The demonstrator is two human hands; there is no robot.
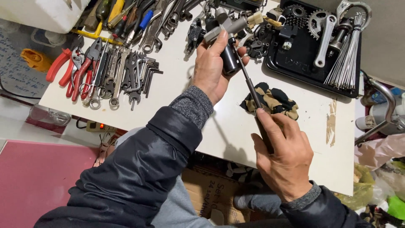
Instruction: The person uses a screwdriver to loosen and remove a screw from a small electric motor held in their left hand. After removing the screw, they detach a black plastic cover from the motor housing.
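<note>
Gripping a metal bike part (230,40) in my left hand (213,67), I'm clasping a screwdriver (253,90) in my right hand (282,156) over the cluttered white table (177,88), pliers (80,69) upper left.

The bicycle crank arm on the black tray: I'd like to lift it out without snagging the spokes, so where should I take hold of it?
Probably grip the silver crank arm at mid-shaft, coming from above, fingers across its narrow width. It lies flat and nearly upright in the picture on the black tray, its straight middle bare. The bundle of spokes lies close on its right and a toothed sprocket by its upper end, so favour the left side.
</note>
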